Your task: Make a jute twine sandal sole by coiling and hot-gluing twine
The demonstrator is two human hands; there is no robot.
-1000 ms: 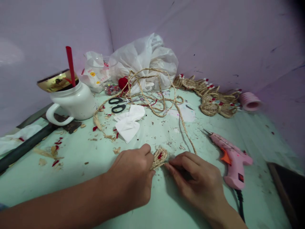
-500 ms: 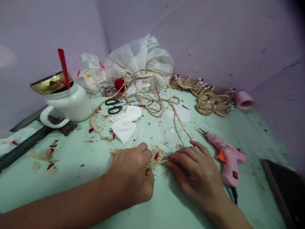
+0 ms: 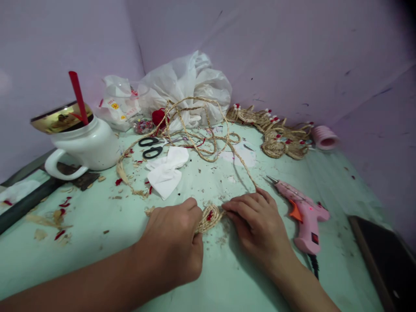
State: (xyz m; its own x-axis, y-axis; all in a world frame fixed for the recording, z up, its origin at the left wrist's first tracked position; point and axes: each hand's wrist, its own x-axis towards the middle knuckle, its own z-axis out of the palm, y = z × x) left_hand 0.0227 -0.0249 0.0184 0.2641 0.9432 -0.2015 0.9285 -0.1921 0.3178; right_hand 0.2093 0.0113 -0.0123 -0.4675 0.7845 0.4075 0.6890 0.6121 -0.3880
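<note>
My left hand (image 3: 175,242) is closed on a small coiled piece of braided straw cord (image 3: 210,218), which has a red centre and shows between my two hands. The part inside my left fist is hidden. My right hand (image 3: 255,229) pinches the braided cord at the right side of the coil, fingertips close to its edge. From behind my right fingers the loose cord (image 3: 243,162) runs up and away to a tangle of loops at the back. To the right of that hand lies a pink glue gun (image 3: 307,216) with an orange trigger.
A white mug (image 3: 91,145) holding a red stick stands at left. Black-handled scissors (image 3: 152,151), folded white tissue (image 3: 165,173) and a plastic bag (image 3: 195,91) lie further back. Woven straw pieces with beads (image 3: 282,143) sit by the wall. A dark flat object (image 3: 383,260) is at right.
My right hand has drawn slightly nearer the coil, and the cord between the hands is shorter. The coil's face shows more fully. The whole view has shifted a little.
</note>
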